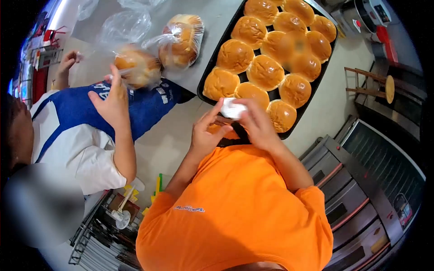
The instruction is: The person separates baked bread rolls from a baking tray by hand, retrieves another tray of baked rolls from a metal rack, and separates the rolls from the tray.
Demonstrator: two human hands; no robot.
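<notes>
Close to my chest, my left hand [209,132] and my right hand [258,124] are closed on a small white item [233,109], whose exact nature I cannot make out. Both hands are over the near edge of a black tray [212,63]. Rows of glossy golden buns [265,72] fill the tray. A bun near my right hand [281,115] sits at the tray's near corner. Part of the tray's near edge is hidden behind my hands.
At left, a co-worker in a blue apron [77,106] handles a bagged bun [138,67]. Another bagged bun [180,43] and loose clear plastic bags [125,28] lie on the metal table [212,13]. A wooden stool [389,88] and an oven [357,198] stand at right.
</notes>
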